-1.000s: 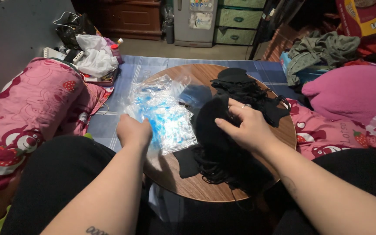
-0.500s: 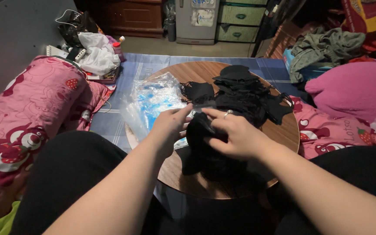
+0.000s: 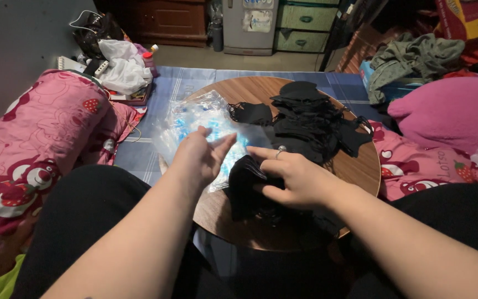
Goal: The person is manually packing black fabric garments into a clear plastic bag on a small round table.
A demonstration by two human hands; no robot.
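My right hand (image 3: 294, 176) grips a stack of black face masks (image 3: 248, 185) at the near edge of the round wooden table (image 3: 360, 166). My left hand (image 3: 200, 155) hovers just left of the stack, fingers spread, holding nothing, over a heap of clear plastic bags with blue print (image 3: 206, 119). A larger pile of loose black masks (image 3: 311, 119) lies across the far half of the table. A ring shows on my right hand.
A pink patterned cushion (image 3: 34, 144) lies to the left, and a purple pillow (image 3: 449, 108) to the right. Bags and white cloth (image 3: 117, 66) sit at the back left, with cabinets and a green garment (image 3: 416, 58) behind.
My left hand left the plastic bags, came to the mask stack, then opened and drew slightly away. My right hand gathered the masks and pulled them toward the table's near edge.
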